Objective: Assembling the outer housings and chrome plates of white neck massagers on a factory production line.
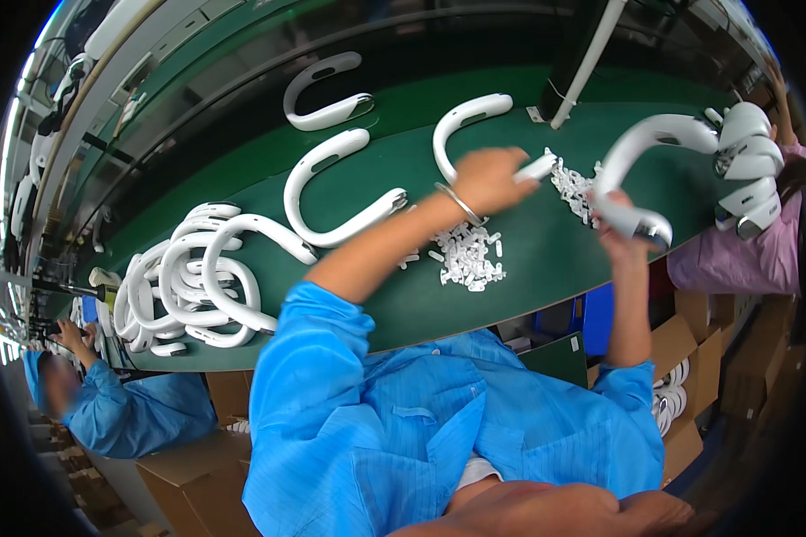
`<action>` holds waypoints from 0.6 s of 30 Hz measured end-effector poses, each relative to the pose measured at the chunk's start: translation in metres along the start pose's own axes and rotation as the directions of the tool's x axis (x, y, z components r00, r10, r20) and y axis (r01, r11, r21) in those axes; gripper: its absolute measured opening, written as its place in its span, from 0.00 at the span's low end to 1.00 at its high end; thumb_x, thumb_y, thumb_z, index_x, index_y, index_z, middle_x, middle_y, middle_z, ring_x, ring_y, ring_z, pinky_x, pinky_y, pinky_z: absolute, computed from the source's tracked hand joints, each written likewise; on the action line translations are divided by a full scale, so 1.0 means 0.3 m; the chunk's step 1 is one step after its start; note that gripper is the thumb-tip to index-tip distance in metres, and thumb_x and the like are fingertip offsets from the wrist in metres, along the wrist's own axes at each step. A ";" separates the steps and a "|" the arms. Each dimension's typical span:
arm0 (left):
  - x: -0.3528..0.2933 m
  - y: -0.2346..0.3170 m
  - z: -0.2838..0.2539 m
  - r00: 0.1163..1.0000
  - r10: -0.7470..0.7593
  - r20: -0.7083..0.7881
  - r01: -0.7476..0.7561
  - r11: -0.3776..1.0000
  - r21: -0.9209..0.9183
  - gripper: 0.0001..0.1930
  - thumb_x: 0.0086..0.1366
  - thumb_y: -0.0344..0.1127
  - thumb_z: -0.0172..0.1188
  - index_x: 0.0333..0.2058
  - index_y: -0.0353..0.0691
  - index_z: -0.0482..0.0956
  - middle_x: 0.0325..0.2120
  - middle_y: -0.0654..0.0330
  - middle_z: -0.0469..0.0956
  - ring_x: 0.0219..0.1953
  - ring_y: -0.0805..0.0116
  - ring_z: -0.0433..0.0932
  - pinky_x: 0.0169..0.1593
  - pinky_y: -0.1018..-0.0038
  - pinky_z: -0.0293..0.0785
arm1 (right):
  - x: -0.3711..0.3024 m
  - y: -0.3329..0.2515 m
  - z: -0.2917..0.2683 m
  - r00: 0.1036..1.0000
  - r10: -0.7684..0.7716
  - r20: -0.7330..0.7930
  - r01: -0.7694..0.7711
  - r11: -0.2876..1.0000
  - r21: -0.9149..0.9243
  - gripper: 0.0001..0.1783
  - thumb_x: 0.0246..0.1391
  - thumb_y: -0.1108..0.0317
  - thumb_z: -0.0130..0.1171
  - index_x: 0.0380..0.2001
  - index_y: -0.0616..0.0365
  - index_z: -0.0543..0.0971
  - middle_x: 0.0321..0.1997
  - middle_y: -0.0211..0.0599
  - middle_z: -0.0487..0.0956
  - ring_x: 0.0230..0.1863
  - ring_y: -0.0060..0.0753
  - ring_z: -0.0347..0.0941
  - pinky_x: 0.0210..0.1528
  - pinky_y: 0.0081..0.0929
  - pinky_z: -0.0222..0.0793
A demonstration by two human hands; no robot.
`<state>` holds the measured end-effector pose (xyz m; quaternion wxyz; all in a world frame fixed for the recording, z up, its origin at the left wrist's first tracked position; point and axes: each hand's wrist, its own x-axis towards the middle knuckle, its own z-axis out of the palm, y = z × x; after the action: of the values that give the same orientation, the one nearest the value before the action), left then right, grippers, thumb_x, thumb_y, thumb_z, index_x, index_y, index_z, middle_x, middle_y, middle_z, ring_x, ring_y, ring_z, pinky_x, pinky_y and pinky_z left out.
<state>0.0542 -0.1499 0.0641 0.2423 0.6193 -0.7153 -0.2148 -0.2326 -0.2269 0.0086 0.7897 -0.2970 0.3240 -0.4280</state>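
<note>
Left hand outstretched, pinching small white piece; right hand raised, gripping white U-shaped band.

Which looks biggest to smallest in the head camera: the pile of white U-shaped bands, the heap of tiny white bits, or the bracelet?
1. pile of white U-shaped bands
2. heap of tiny white bits
3. bracelet on the left hand

Camera nearness does not change this order.
</note>
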 end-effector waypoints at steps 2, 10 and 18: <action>0.025 -0.092 -0.180 0.977 -0.185 -0.106 0.207 0.943 0.262 0.22 0.52 0.50 0.60 0.42 0.43 0.79 0.35 0.54 0.80 0.38 0.55 0.79 0.44 0.63 0.73 | 0.214 -0.112 -0.329 0.947 -0.210 -0.242 0.195 0.977 -0.085 0.17 0.52 0.65 0.56 0.42 0.64 0.73 0.33 0.47 0.78 0.27 0.40 0.77 0.19 0.20 0.73; 0.073 -0.865 -0.603 0.631 -0.656 -0.415 0.776 0.534 0.336 0.23 0.56 0.50 0.57 0.45 0.39 0.78 0.45 0.49 0.76 0.49 0.52 0.75 0.50 0.63 0.72 | 0.629 -0.504 -0.846 0.515 -0.445 -0.732 0.099 0.880 -0.465 0.23 0.49 0.67 0.60 0.44 0.74 0.70 0.39 0.52 0.74 0.32 0.45 0.76 0.25 0.29 0.80; 0.119 -1.345 -0.510 0.532 -0.746 -0.400 0.839 0.529 0.128 0.15 0.56 0.35 0.52 0.37 0.31 0.80 0.35 0.41 0.78 0.36 0.49 0.80 0.36 0.62 0.76 | 0.636 -0.455 -0.617 0.268 -0.861 -0.432 -0.484 0.268 -0.833 0.30 0.48 0.50 0.59 0.46 0.66 0.74 0.42 0.53 0.77 0.40 0.49 0.77 0.40 0.40 0.74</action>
<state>0.4594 -0.2431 -0.0572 0.1218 0.9321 -0.3280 -0.0933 -0.3598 -0.4904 -0.0521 -0.0031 -0.4279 0.8315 -0.3543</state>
